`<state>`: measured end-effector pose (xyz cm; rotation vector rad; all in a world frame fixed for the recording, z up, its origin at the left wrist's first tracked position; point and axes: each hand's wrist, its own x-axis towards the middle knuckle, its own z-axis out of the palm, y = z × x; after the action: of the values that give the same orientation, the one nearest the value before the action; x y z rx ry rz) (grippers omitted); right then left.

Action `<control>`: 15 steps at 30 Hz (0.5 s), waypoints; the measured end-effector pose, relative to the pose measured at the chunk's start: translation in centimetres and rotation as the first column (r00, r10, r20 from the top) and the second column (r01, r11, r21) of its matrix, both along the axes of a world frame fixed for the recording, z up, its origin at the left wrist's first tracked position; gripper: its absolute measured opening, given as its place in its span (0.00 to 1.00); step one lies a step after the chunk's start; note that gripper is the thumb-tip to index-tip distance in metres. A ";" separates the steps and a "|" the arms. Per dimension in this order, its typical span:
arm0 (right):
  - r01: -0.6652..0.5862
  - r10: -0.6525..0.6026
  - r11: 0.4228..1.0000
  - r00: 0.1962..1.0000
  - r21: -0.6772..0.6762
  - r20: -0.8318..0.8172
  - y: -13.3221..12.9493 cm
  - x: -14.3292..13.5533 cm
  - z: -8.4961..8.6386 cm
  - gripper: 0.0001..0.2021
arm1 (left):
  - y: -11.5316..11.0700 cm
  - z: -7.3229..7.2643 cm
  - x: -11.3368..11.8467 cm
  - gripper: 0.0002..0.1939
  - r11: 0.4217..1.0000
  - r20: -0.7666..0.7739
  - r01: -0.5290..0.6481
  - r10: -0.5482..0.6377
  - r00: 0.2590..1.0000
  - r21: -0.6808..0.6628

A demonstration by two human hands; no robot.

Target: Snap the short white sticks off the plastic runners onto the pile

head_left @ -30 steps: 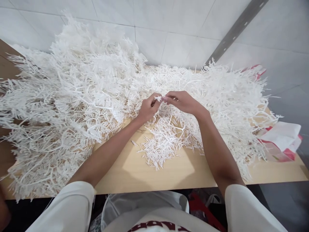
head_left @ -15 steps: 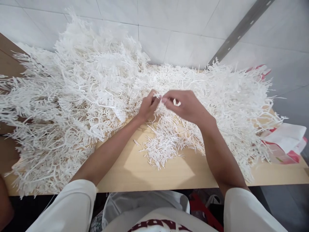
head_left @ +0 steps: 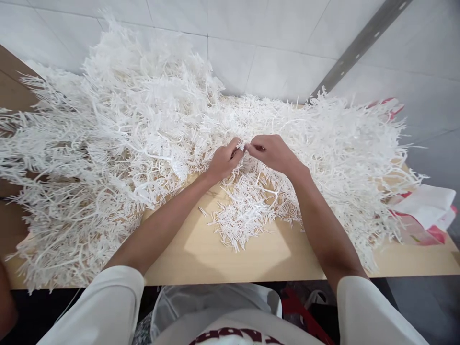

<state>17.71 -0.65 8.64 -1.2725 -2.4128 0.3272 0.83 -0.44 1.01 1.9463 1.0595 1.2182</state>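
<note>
Near the centre, my left hand (head_left: pixel 224 160) is closed on a small white sprig (head_left: pixel 240 145) whose tips stick out by the thumb. Close on its right, my right hand (head_left: pixel 271 151) has thumb and finger pinched together at the sprig's edge; what lies between those fingertips is too small to make out. Below the hands, a small heap of short white pieces (head_left: pixel 240 215) rests on the wooden table (head_left: pixel 215 263). A large pile of white branched plastic stems (head_left: pixel 136 115) rises on the left, and another pile (head_left: pixel 345 153) spreads on the right.
Behind the table is a tiled wall (head_left: pixel 287 48) with a slanted metal bar (head_left: pixel 359 43). A white and red plastic bag (head_left: pixel 426 206) lies at the right end. Brown cardboard (head_left: pixel 16 81) stands at the far left, and part of a person's arm (head_left: pixel 5 302) shows at the lower left.
My left hand has shifted slightly right. My right hand's fingers have drawn closer together, its wrist has moved left, and a white stem now shows on the heap below it.
</note>
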 end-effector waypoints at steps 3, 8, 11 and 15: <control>-0.146 0.146 0.989 0.989 -0.004 0.005 -1.8 -1.1 1.5 0.20 | 0.4 0.1 -0.3 0.10 0.998 0.070 -0.061 0.062 0.996 -0.015; -0.156 0.159 0.987 0.979 0.033 -0.126 -3.0 -1.3 3.1 0.15 | 0.8 0.0 -0.9 0.05 0.996 0.017 -0.094 0.094 0.995 -0.010; 0.129 -0.108 0.987 0.975 0.098 -0.195 -1.1 0.3 1.8 0.12 | 0.5 -0.1 -0.7 0.05 0.999 -0.134 -0.015 0.019 0.991 0.032; 0.009 -0.029 0.988 0.991 -0.152 -0.131 0.9 1.8 -0.1 0.18 | 0.4 -0.1 -0.5 0.08 0.993 -0.201 -0.045 0.065 0.977 0.107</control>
<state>19.47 0.21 8.58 -1.2930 -2.2988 0.5808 0.33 -0.08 0.87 2.1706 1.1814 1.1396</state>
